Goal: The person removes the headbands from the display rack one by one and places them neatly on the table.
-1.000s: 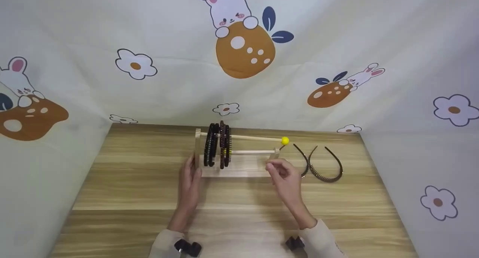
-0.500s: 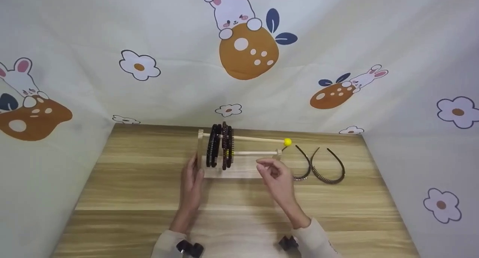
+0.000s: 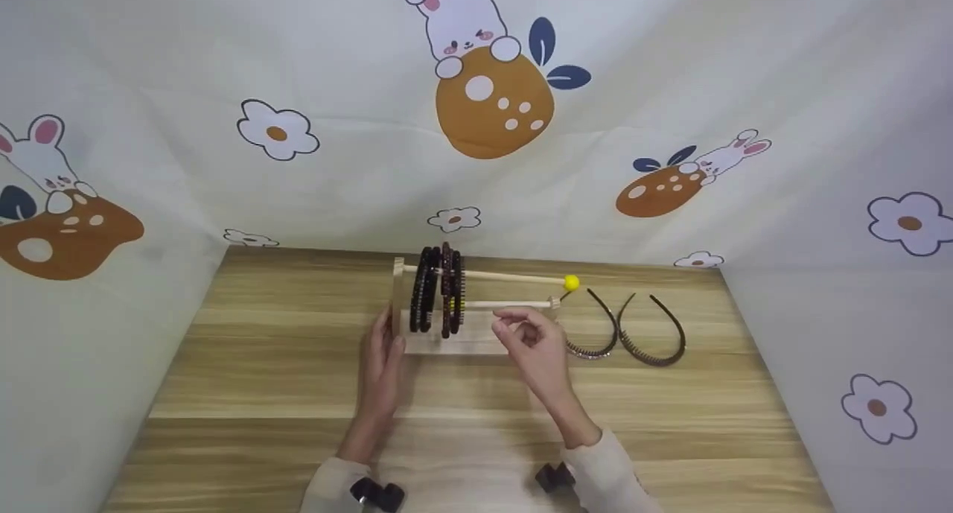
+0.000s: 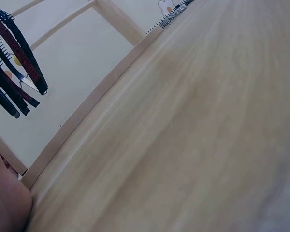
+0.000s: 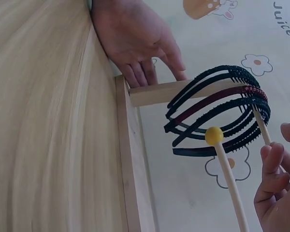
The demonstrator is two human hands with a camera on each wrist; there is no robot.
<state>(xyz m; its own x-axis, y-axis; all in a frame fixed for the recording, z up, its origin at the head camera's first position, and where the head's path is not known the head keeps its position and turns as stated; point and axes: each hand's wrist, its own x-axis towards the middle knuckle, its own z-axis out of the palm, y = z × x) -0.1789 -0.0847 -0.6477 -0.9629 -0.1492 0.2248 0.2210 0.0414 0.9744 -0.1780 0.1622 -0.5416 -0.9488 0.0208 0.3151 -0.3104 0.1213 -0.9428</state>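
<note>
A wooden rack (image 3: 458,342) has two rods, each tipped with a yellow ball (image 3: 571,282). Several dark toothed headbands (image 3: 455,290) hang near its left end, round the upper rod (image 3: 514,277). The ball of the lower rod sits among them. My left hand (image 3: 383,371) grips the rack's left upright (image 5: 154,93), thumb in front and fingers behind. To the right of the headbands, my right hand (image 3: 537,348) is raised before the lower rod (image 3: 514,304), fingers loosely bent. In the right wrist view its thumb and forefinger (image 5: 273,159) are apart, with nothing visibly held.
Two more headbands lie on the wood-grain table (image 3: 283,379) to the right of the rack: a plain dark one (image 3: 654,360) and a glittery one (image 3: 612,319) partly behind my right hand. A printed cloth (image 3: 357,170) hangs behind the table and along both sides.
My right hand has moved left from the rack's right upright, toward the hanging headbands. My left hand keeps its grip, and the headbands stay where they were.
</note>
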